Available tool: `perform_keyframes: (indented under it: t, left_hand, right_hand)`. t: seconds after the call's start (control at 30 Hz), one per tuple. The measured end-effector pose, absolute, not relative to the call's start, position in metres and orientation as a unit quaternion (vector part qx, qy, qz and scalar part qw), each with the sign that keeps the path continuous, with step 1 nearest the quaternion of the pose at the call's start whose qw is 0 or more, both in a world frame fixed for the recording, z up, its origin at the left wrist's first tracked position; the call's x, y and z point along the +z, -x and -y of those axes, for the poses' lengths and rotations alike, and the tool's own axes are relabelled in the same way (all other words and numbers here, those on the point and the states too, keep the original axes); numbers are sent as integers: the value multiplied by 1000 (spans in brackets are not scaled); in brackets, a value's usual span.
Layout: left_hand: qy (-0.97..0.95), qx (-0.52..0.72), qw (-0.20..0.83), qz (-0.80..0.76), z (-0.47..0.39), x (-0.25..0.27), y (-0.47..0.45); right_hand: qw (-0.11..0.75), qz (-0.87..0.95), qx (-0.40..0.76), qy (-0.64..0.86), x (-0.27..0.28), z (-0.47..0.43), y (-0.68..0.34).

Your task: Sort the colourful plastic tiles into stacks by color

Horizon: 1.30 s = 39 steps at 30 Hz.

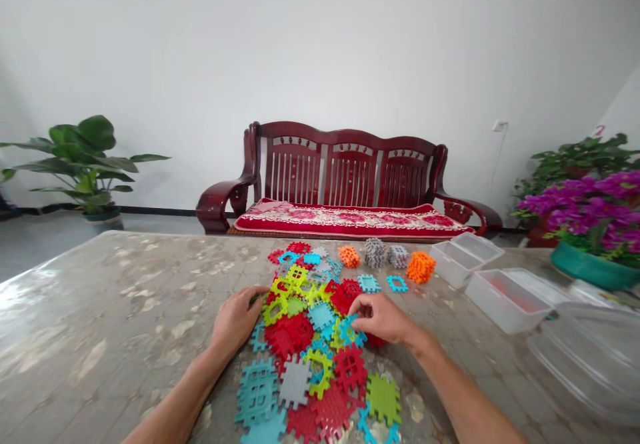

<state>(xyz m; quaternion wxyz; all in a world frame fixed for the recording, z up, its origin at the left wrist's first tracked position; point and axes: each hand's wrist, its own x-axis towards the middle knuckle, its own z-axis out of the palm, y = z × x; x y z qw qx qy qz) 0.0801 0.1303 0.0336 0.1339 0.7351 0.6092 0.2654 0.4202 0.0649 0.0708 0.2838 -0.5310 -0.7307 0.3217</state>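
Note:
A heap of notched plastic building tiles (295,384) in red, lime green, blue and grey covers the middle of the table. At the left edge of the heap rests my left hand (239,316), fingers apart beside a lime green tile (275,311) and holding nothing I can see. My right hand (384,319) is over the right side of the heap, its fingers closed on a blue tile (351,332). Past that hand lie a light blue tile (369,283) and a blue square frame tile (397,284), both flat on the table.
Stacked orange tiles (421,267) and grey tiles (375,253) stand behind the heap. To the right are clear plastic boxes (507,301), a transparent lid (590,357) and a flower pot (595,266). A wooden bench (350,164) stands beyond the table (125,337).

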Motion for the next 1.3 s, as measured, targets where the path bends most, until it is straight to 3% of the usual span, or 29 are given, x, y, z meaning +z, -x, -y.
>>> perform_keyframes:
  t: [0.33, 0.67, 0.97, 1.3]
  left_hand:
    - [-739, 272, 133, -602, -130, 33, -80]
    - [-741, 267, 129, -603, -133, 30, -79]
    - [-738, 251, 118, -616, -133, 32, -78]
    - [-742, 258, 124, -606, -138, 25, -75]
  right_hand:
    - [487, 646, 244, 535, 50, -86, -429]
    - [456, 654, 305, 520, 34, -84, -421]
    - [437, 677, 153, 572, 46, -77, -401]
    - [435, 681, 105, 579, 46, -72, -392]
